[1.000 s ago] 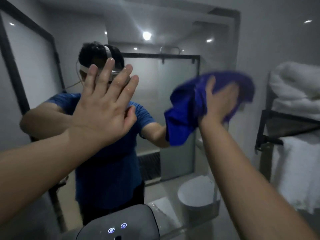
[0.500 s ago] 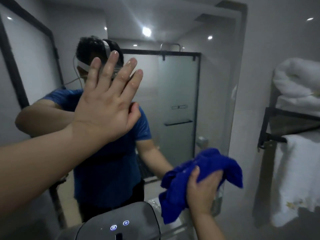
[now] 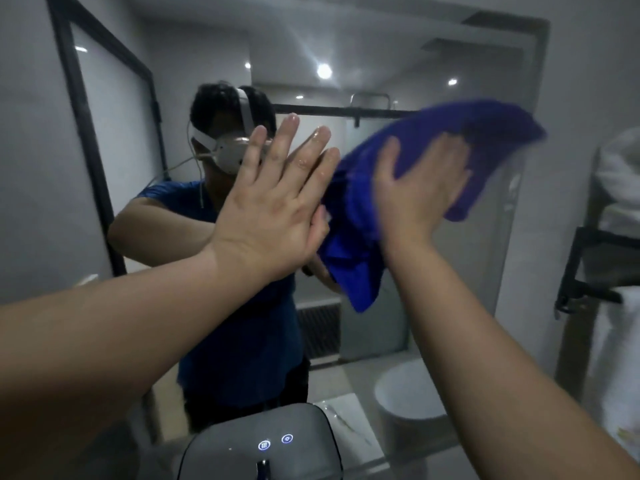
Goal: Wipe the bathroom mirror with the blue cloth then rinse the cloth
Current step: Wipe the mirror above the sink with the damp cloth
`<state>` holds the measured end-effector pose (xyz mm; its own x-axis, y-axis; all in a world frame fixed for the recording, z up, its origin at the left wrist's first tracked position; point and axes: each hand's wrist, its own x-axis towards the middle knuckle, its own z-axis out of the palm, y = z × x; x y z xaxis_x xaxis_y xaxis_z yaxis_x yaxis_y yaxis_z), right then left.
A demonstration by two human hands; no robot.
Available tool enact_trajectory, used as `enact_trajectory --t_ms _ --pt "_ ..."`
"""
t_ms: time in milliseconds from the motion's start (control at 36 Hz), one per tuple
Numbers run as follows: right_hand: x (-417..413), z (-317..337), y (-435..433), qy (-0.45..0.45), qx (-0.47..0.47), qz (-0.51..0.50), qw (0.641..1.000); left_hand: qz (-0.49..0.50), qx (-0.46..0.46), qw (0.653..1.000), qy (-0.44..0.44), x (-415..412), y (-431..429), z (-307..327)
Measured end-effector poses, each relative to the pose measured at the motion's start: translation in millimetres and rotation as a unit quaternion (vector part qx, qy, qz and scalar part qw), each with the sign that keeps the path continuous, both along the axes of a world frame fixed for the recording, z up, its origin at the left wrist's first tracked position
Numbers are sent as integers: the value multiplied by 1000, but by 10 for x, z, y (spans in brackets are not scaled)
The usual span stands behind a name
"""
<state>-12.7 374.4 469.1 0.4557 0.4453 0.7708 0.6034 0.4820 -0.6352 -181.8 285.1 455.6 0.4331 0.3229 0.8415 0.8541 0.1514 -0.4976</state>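
Observation:
The bathroom mirror [image 3: 433,306] fills most of the view and reflects me and the shower behind. My right hand [image 3: 419,188] lies flat with spread fingers on the blue cloth [image 3: 485,133] and presses it against the glass at upper right; the cloth is blurred and hangs down below the hand. My left hand [image 3: 277,202] rests flat on the mirror with straight, wet fingers, just left of the cloth.
A dark device with two lit round buttons [image 3: 273,441] stands at the bottom centre. A black rack [image 3: 588,268] with folded white towels [image 3: 620,178] hangs on the right wall. A black-framed panel [image 3: 104,150] borders the mirror on the left.
My right hand has swept the cloth from low on the mirror back up to the upper right. My left hand stays pressed on the glass; the view shifted slightly.

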Motion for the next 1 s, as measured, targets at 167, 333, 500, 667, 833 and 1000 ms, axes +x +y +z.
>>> enact_trajectory --t_ms 167,333,500,667,833,1000 --pt "-284 -682 -233 -148 99 23 984 4 -9 1000 12 -49 3 -10" --pt "-275 -1534 -319 -166 37 43 984 -6 -36 995 93 -49 -15 -51" --pt "-13 -2067 -352 -231 7 47 972 7 -36 996 81 -9 -65 -12" --pt "448 -2796 -257 -219 -109 46 968 10 -26 996 83 -4 -53 -23" --pt "851 -2592 -14 21 -176 80 981 8 -30 997 75 14 -68 -25" --pt "1053 -1330 432 234 -79 63 967 14 -38 997 72 23 -75 -21"
